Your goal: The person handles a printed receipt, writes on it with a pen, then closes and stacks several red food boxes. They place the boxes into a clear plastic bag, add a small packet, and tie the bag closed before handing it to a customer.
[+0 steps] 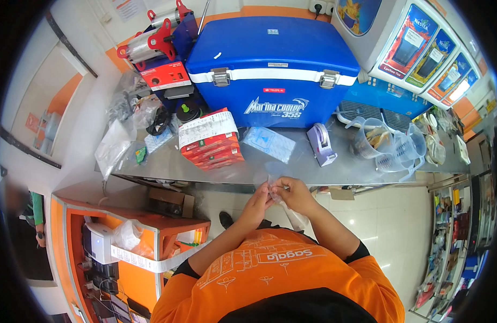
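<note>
My left hand (256,204) and my right hand (293,196) meet in front of my chest, just off the front edge of the metal counter (167,167). Between the fingers of both is a transparent plastic bag (275,169), its thin upper part standing up above them. Its lower part hangs below my right hand, with something pale in it that I cannot identify. Nearest on the counter are a packet in blue-and-white plastic wrap (269,144), a lilac tape dispenser (322,145) and a stack of red boxes (212,151) with a printed paper slip on top.
Behind stands a blue Marina cooler box (272,72). A red-fronted cup sealing machine (163,74) and plastic bags (115,141) are at left. At right are plastic measuring jugs (369,137) and a drink dispenser (410,48). An orange cabinet (139,288) holds a printer. Another person's arm (37,214) shows far left.
</note>
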Action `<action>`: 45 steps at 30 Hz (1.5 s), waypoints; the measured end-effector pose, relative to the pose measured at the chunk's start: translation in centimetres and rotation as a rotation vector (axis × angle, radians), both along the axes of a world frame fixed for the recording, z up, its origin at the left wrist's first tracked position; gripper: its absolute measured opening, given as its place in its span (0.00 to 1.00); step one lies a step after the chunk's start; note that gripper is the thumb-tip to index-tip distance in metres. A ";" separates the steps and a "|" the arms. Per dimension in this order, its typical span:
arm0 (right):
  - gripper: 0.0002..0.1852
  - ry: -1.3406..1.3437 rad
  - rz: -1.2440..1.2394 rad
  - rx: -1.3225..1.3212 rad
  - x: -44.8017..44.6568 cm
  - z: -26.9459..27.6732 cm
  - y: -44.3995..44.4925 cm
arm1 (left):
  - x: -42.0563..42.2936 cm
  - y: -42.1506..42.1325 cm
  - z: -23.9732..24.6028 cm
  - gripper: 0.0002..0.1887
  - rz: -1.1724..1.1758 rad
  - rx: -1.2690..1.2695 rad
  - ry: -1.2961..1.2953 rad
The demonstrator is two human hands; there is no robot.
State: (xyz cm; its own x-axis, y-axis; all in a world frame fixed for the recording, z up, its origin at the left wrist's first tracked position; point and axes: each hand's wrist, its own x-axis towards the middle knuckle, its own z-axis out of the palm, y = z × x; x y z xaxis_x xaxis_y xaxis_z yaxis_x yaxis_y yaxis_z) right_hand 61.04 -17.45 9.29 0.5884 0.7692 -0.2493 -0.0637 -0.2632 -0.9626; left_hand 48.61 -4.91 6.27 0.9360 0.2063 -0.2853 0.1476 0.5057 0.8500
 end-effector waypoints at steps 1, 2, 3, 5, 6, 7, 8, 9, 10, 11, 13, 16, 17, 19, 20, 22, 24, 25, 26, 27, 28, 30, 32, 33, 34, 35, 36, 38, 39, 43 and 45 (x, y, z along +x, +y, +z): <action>0.16 -0.106 -0.004 -0.021 0.1 -0.1 -0.2 | 0.0 -0.1 0.0 0.31 0.010 -0.005 0.011; 0.16 -0.200 0.001 -0.005 0.2 -0.3 -0.2 | 0.0 -0.1 -0.1 0.31 0.008 -0.005 0.003; 0.17 -0.277 0.006 -0.004 0.3 -0.4 -0.2 | 0.1 -0.2 -0.1 0.30 0.007 -0.006 -0.004; 0.18 -0.276 0.019 -0.041 0.4 -0.6 -0.2 | 0.1 -0.4 -0.1 0.28 -0.013 0.011 0.003; 0.19 -0.249 0.008 -0.125 0.4 -0.5 -0.2 | 0.2 -0.4 0.0 0.26 -0.031 0.028 0.018; 0.18 -0.152 0.014 -0.015 0.4 -0.3 -0.2 | 0.2 -0.4 0.0 0.24 -0.048 0.032 0.029; 0.18 -0.037 0.004 0.037 0.4 -0.1 -0.4 | 0.4 -0.3 0.1 0.21 -0.026 0.051 0.052; 0.17 0.103 -0.011 0.038 0.3 0.3 -0.5 | 0.4 -0.2 0.2 0.18 -0.002 0.056 0.073; 0.15 0.131 0.039 0.095 0.2 0.7 -0.8 | 0.5 0.0 0.3 0.15 0.006 0.027 0.074; 0.13 0.184 0.082 0.102 0.1 1.2 -1.1 | 0.6 0.2 0.3 0.13 0.044 0.032 0.104; 0.10 0.189 0.134 0.094 0.0 1.9 -1.5 | 0.7 0.7 0.5 0.11 0.107 0.004 0.138; 0.07 0.090 0.122 0.057 -0.2 2.4 -1.8 | 1.0 1.0 0.5 0.10 0.162 0.035 0.077; 0.08 0.088 0.090 0.050 -0.2 2.3 -1.8 | 1.1 1.0 0.4 0.10 0.196 0.123 0.068; 0.08 0.025 0.037 0.023 -0.2 2.1 -1.9 | 1.3 0.9 0.2 0.09 0.234 0.213 0.008; 0.09 -0.037 0.016 0.003 -0.2 1.9 -2.0 | 1.3 0.8 0.1 0.09 0.236 0.283 -0.005; 0.11 -0.166 -0.009 -0.062 -0.1 1.7 -2.1 | 1.4 0.5 -0.2 0.08 0.261 0.343 -0.077; 0.12 -0.299 -0.021 -0.185 -0.2 1.5 -2.3 | 1.5 0.3 -0.6 0.08 0.257 0.369 -0.059; 0.13 -0.307 -0.038 -0.083 -0.3 1.5 -2.3 | 1.5 0.2 -0.7 0.08 0.244 0.371 -0.102; 0.14 -0.313 -0.062 -0.015 -0.3 1.4 -2.2 | 1.5 0.1 -0.8 0.08 0.262 0.360 -0.059; 0.15 -0.296 -0.085 0.041 -0.4 1.4 -2.2 | 1.6 0.0 -0.9 0.08 0.265 0.346 -0.051; 0.17 -0.246 -0.102 0.068 -0.5 1.3 -2.1 | 1.6 -0.1 -0.9 0.08 0.261 0.318 -0.064; 0.20 -0.062 -0.118 0.114 -0.7 1.1 -2.0 | 1.5 -0.4 -0.8 0.09 0.330 0.414 -0.028; 0.22 -0.223 -0.157 0.077 -0.6 0.8 -2.0 | 1.2 -0.9 -0.5 0.10 0.250 0.445 -0.047; 0.23 -0.279 -0.192 0.049 -0.5 0.6 -1.9 | 1.0 -1.3 -0.3 0.12 0.139 0.434 -0.073; 0.24 -0.162 -0.161 0.070 -0.5 0.4 -1.9 | 0.9 -1.6 -0.1 0.13 0.027 0.405 -0.127; 0.25 -0.039 -0.155 0.073 -0.5 0.2 -1.9 | 1.0 -1.7 0.0 0.13 0.006 0.404 -0.144; 0.27 0.113 -0.129 0.060 -0.5 -0.1 -1.9 | 1.0 -1.8 0.1 0.12 -0.015 0.384 -0.187; 0.27 0.100 -0.159 0.096 -0.6 -0.6 -1.8 | 1.3 -1.6 0.0 0.11 -0.076 0.363 -0.226; 0.27 0.120 -0.181 0.103 -0.7 -0.9 -1.8 | 1.6 -1.4 -0.1 0.10 -0.115 0.360 -0.222; 0.27 0.183 -0.210 0.133 -0.4 -2.6 -2.6 | 1.9 -0.3 -1.2 0.03 -0.042 0.160 -0.085; 0.25 0.049 -0.168 0.090 0.8 -3.5 -3.6 | 1.5 0.7 -1.7 0.02 0.122 -0.093 -0.002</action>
